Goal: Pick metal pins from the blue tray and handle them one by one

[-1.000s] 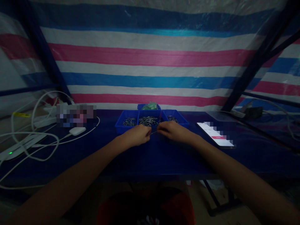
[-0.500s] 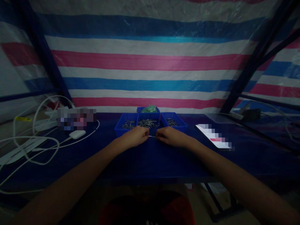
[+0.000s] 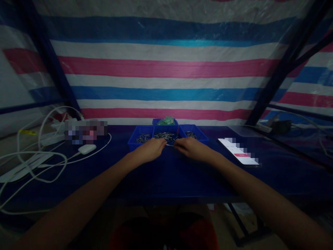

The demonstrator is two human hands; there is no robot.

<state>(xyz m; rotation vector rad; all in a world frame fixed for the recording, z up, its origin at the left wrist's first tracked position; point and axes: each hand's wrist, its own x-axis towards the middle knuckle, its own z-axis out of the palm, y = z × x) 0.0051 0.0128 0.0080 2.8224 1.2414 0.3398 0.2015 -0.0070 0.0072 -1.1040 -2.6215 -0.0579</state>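
Note:
Stretched between my two hands is a thin, shiny, rod-like piece (image 3: 170, 145), its ends hidden in my fingers. My left hand (image 3: 152, 148) is closed in a pinch at its left end, and my right hand (image 3: 189, 147) pinches the right end. Just beyond them, the middle blue bin (image 3: 177, 129) holds many small shiny metal pieces (image 3: 164, 136). A left blue bin (image 3: 134, 136) and a right blue bin (image 3: 199, 133) hold similar metal pieces. The exact kind of these parts is too small and dark to tell.
Behind the middle bin, another blue bin (image 3: 155, 121) contains crumpled green material (image 3: 167, 121). A lit phone (image 3: 238, 151) lies on the blue table (image 3: 169, 184) to the right. White cables (image 3: 58, 175) and a white charger (image 3: 87, 149) are at left. Striped sheeting (image 3: 169, 69) hangs behind.
Both hands have moved slightly forward, toward the bins, with the thin shiny piece still between them. The bins stay in place.

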